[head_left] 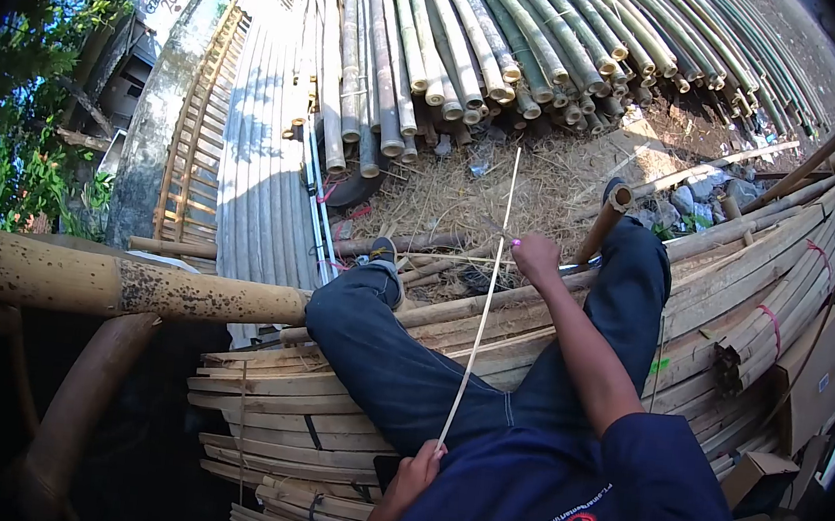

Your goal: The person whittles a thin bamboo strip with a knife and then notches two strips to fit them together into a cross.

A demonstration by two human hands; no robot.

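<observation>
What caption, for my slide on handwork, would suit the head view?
Left hand holding a thin pale strip, right hand close beside it, before piled bamboo poles.

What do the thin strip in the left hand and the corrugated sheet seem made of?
Thin strip: probably split, unvarnished bamboo; pale, slender, gently bent. Corrugated sheet: perhaps metal or fibre cement; its regular ridges and dull grey finish leave it open.

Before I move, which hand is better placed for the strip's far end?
Likely right: right hand is nearer the far tip of the strip; left hand holds it beside the shirt.
</observation>
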